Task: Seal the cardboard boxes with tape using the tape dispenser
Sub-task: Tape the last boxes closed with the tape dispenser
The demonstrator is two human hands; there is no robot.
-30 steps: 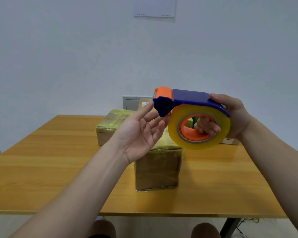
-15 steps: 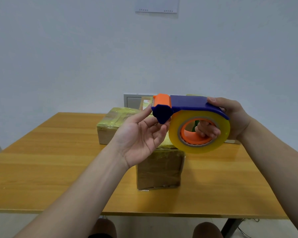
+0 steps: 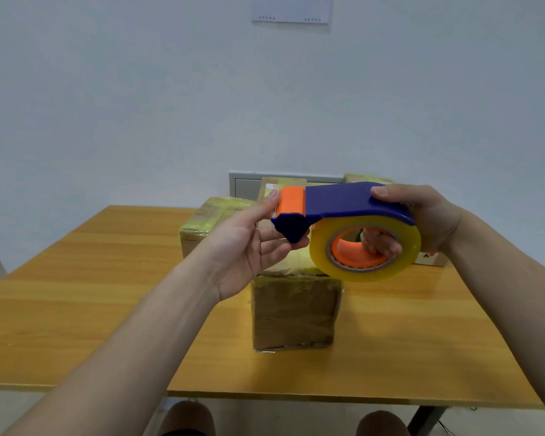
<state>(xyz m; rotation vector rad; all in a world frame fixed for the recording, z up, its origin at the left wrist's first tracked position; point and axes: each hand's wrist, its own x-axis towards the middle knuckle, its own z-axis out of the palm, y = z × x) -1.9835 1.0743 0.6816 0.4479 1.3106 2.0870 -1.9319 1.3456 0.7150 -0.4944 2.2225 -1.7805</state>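
One tape dispenser (image 3: pixel 343 199) is in my right hand (image 3: pixel 431 221). My thumb lies on top of its smooth blue plastic shell and my fingers curl through the orange hub (image 3: pixel 350 261), so that hand is clamped on the tool. It carries one tape roll (image 3: pixel 321 256), a glossy, yellowish, translucent ring. One orange block (image 3: pixel 291 201) caps the front end. My left hand (image 3: pixel 243 247) is spread, palm toward me. Its uppermost fingertip touches that orange block; I cannot tell whether it pinches tape. Two cardboard boxes show plainly, both wrapped in shiny, wrinkled tape. One cube-like box (image 3: pixel 296 309) stands directly below the dispenser, and one flatter box (image 3: pixel 208 218) lies beyond my left hand. Both sit on one smooth wooden table (image 3: pixel 76 294).
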